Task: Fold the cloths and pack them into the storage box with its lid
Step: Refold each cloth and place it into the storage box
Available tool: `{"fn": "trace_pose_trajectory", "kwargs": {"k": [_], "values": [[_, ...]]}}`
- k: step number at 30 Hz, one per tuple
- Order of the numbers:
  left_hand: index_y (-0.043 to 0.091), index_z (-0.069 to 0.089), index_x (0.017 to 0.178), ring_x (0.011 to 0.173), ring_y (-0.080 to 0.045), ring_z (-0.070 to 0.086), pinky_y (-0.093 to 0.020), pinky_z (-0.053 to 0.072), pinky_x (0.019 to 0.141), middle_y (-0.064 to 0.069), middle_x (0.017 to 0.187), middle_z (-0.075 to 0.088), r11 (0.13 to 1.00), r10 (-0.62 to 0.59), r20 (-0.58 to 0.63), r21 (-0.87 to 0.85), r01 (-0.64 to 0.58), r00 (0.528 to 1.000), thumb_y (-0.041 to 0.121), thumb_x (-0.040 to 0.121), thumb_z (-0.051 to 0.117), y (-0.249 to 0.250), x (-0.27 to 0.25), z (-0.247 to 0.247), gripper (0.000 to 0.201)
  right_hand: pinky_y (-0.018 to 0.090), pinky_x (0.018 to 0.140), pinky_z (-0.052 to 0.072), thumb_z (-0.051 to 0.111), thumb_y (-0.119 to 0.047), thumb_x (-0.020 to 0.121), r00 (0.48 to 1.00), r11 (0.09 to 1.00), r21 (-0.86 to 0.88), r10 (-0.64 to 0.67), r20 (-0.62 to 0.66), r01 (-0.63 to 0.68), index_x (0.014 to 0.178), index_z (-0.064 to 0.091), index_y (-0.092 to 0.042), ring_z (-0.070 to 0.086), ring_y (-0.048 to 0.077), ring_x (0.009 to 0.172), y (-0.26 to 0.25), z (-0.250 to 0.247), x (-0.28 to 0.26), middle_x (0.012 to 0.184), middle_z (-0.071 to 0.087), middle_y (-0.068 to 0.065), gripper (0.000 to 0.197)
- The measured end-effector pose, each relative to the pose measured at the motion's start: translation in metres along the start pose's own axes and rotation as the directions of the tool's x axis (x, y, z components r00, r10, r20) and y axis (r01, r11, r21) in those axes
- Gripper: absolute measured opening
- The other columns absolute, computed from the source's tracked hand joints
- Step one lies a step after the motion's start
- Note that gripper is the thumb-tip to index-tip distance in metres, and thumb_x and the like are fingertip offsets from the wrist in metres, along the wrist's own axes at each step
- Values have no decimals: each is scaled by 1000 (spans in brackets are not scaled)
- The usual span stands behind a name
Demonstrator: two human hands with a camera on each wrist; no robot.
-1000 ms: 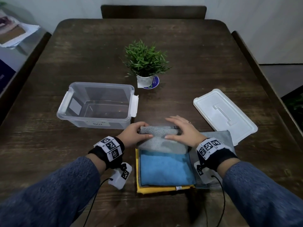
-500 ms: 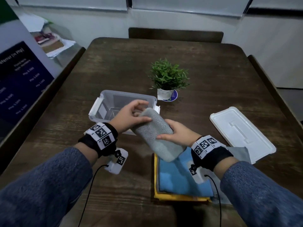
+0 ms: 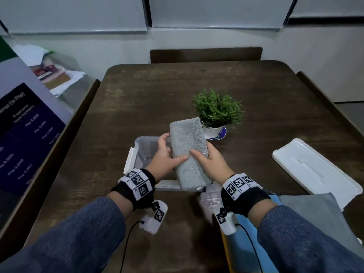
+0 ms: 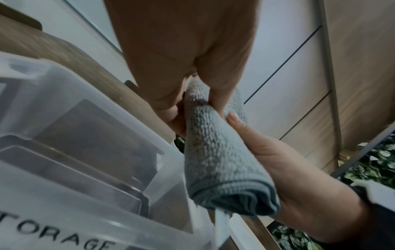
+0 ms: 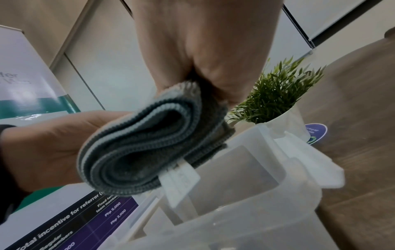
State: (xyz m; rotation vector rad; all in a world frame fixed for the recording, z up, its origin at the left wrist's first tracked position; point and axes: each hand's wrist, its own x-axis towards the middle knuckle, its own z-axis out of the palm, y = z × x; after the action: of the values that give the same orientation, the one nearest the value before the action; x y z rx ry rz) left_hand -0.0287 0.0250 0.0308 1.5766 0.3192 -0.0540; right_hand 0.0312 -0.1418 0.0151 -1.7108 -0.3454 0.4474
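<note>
Hands grip the load: my left hand (image 3: 167, 158) and right hand (image 3: 211, 164) both clamp the folded grey cloth (image 3: 189, 152), held above the open storage box (image 3: 136, 154) at mid-desk; lid (image 3: 315, 170) lies toward the desk's right edge.

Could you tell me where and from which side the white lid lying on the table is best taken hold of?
Probably by its long near edge, coming from the right with the right hand. The lid lies flat on the table, and its near corner overhangs the grey cloth, so fingers could slip under there. Its raised centre handle looks shallow; a pinch there seems less sure.
</note>
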Motion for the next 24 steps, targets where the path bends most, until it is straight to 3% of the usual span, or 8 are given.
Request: {"fn": "trace_pose_trajectory", "kwargs": {"k": [4,7,10,13,17,21,24], "values": [[43,30,103,107,-28,64,-47,56,86,-18,118,58,991,69,-11,117,-68,998,35,63,80,-3,31,-16,64,41,100,50,67,-46,83,999,1000,-28,12,-46,-13,136,41,-27,59,8,115,7,7,25,131,56,0,61],[35,36,94,106,-30,61,-52,55,83,-14,117,56,985,63,38,156,-68,997,14,76,77,-12,52,-20,49,40,102,48,68,-39,84,999,997,-70,28,-17,-29,147,24,-32,54,8,123,17,3,37,141,48,-1,77],[21,44,89,97,-20,59,-40,55,78,-2,107,56,983,23,78,182,-37,997,-1,79,71,-28,69,-18,37,39,104,46,70,-25,85,999,991,-127,49,19,-46,150,17,-33,50,7,127,27,-3,43,145,44,-3,85],[19,47,89,97,-15,58,-33,55,78,0,107,57,985,-30,71,172,17,997,-3,77,73,-43,81,-16,36,38,103,47,72,-13,84,998,984,-170,55,40,-48,151,18,-32,53,8,124,34,-7,49,143,46,-5,88],[18,46,87,100,-24,60,-50,53,88,-3,104,58,976,-139,91,183,120,986,-5,76,74,-61,94,-18,38,22,93,50,75,-13,82,999,974,-224,36,0,-35,149,27,-29,56,8,114,38,-14,55,137,47,-5,84],[19,48,88,102,-33,62,-55,53,87,-12,108,60,945,-287,106,195,263,952,-4,75,75,-71,100,-16,37,34,103,40,75,-32,81,971,879,-476,-139,-195,30,138,48,-28,43,12,117,46,-27,57,126,44,-5,62],[19,50,91,100,-36,62,-59,50,87,-17,108,59,909,-399,118,178,376,909,-3,76,74,-77,104,-10,36,40,109,33,71,-44,82,977,863,-503,-81,-197,-30,142,43,-32,35,19,129,61,-35,58,140,40,2,67]]}}
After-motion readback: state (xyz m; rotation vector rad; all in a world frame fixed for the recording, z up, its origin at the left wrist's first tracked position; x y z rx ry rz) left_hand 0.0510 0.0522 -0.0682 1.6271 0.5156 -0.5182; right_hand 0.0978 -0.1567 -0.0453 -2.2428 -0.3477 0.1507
